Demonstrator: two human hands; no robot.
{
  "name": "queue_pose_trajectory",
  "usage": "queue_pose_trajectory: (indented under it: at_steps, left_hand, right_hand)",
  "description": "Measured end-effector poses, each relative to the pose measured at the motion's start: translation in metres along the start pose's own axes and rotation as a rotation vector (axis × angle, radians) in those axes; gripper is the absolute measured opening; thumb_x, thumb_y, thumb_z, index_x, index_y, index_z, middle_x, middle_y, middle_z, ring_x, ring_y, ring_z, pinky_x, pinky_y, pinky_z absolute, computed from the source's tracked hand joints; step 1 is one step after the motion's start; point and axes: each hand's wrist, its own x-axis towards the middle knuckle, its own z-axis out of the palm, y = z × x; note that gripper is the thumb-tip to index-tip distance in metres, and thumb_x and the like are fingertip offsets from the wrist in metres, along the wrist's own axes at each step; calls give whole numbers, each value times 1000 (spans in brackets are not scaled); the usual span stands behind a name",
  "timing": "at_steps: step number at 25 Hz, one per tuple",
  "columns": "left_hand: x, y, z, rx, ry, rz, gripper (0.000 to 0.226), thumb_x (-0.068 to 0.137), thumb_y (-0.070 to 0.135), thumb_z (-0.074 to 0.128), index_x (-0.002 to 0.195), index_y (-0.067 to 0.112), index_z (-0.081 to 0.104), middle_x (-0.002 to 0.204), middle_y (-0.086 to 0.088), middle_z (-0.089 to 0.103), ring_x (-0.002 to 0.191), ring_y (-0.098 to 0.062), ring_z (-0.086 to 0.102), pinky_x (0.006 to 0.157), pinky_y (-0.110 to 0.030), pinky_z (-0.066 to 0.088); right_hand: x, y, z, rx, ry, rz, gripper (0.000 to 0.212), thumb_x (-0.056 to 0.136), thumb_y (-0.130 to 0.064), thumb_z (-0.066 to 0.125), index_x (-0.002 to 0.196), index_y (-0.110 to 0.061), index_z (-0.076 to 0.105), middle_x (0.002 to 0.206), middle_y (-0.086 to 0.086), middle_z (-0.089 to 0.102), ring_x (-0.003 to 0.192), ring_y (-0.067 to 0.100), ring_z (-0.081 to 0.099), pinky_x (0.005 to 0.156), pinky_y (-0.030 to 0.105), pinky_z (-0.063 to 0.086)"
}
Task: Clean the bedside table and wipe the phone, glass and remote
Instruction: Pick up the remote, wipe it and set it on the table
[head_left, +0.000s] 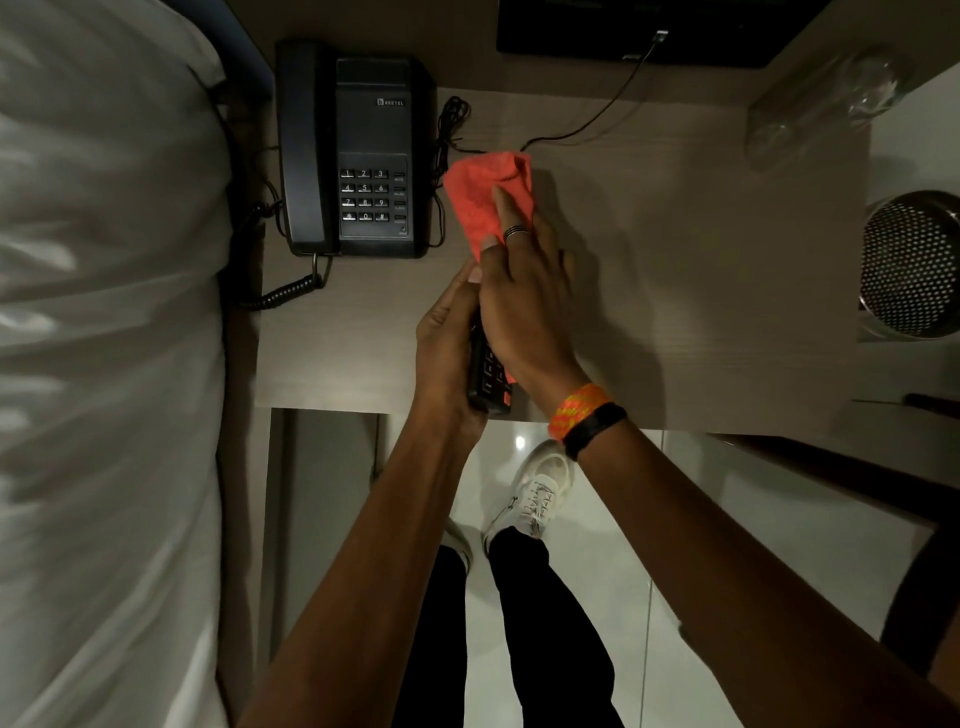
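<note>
Above the front part of the bedside table (675, 291), my left hand (444, 343) grips a black remote (491, 382) from its left side. My right hand (524, 291) presses a red cloth (480, 195) onto the remote's top face, covering most of it; only the near end with buttons shows. A black desk phone (358, 150) with its handset in the cradle sits at the table's back left. A clear glass (826, 104) stands at the back right, blurred.
A white-sheeted bed (104, 364) runs along the left. Phone cords (582, 124) trail across the back of the table. A perforated metal bin (914, 265) stands right of the table. A dark panel (649, 31) sits at the back wall.
</note>
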Motion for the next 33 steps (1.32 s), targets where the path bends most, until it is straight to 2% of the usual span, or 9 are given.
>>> queue_pose_trajectory:
  at_steps: [8, 12, 15, 17, 19, 22, 26, 29, 33]
  left_hand:
    - [16, 8, 11, 25, 52, 87, 28, 103, 7, 47, 125, -5, 60, 67, 3, 70, 59, -7, 63, 59, -20, 56]
    - [29, 17, 8, 129, 161, 65, 37, 106, 16, 47, 133, -8, 55, 94, -7, 68, 86, -18, 68, 85, -36, 60]
    - [40, 25, -1, 9, 179, 81, 41, 104, 10, 50, 139, -10, 50, 121, -23, 62, 109, -30, 54, 109, -49, 44]
    - [42, 36, -10, -55, 168, 73, 42, 104, 12, 50, 141, -9, 50, 136, -27, 57, 113, -31, 55, 106, -46, 46]
    - [43, 48, -21, -39, 149, 91, 42, 104, 17, 49, 141, -4, 52, 137, -25, 58, 107, -29, 60, 98, -41, 51]
    - [41, 62, -39, 110, 122, 137, 39, 104, 24, 51, 139, 7, 57, 120, -12, 66, 90, -15, 66, 75, -28, 55]
    - [35, 60, -45, 173, 65, 127, 36, 103, 29, 53, 135, 13, 61, 116, -8, 70, 92, -13, 70, 70, -26, 57]
    - [31, 44, -29, 145, 14, 77, 36, 102, 29, 56, 131, 10, 64, 107, -6, 74, 83, -14, 72, 67, -29, 59]
    - [28, 3, 22, 211, -133, 24, 36, 100, 13, 58, 136, 9, 61, 126, -19, 70, 100, -27, 70, 87, -40, 58]
  right_hand:
    - [-41, 5, -14, 320, -103, 141, 48, 108, -20, 37, 155, -29, 32, 158, 2, 39, 140, 22, 41, 121, 37, 33]
    - [-82, 16, -27, 423, -163, 87, 49, 104, -6, 46, 149, -25, 44, 149, -2, 48, 131, 3, 46, 107, 2, 33]
    - [-90, 38, -41, 449, -309, -16, 53, 94, 11, 51, 140, -16, 57, 145, 0, 56, 136, 7, 50, 119, 20, 35]
    - [-81, 54, -52, 437, -423, -85, 55, 89, 10, 51, 133, -21, 64, 139, -7, 60, 132, 2, 53, 115, 18, 37]
    - [-65, 75, -53, 163, -360, -334, 55, 87, -2, 50, 132, -32, 64, 139, -11, 58, 128, 3, 53, 113, 18, 38]
    - [-38, 109, -35, -577, -283, -806, 55, 92, -17, 45, 143, -37, 51, 153, -6, 48, 132, 19, 48, 104, 41, 43]
    - [-27, 142, -9, -978, -529, -833, 54, 103, -41, 31, 157, -36, 23, 171, -1, 9, 158, 29, 11, 115, 64, 23]
    - [-32, 134, -8, -577, -232, -694, 44, 102, -37, 39, 144, -31, 52, 164, 1, 34, 153, 22, 29, 121, 56, 22]
    - [-18, 100, -43, 570, 48, 126, 31, 100, -37, 55, 124, -23, 69, 123, -7, 71, 117, 12, 65, 100, 36, 52]
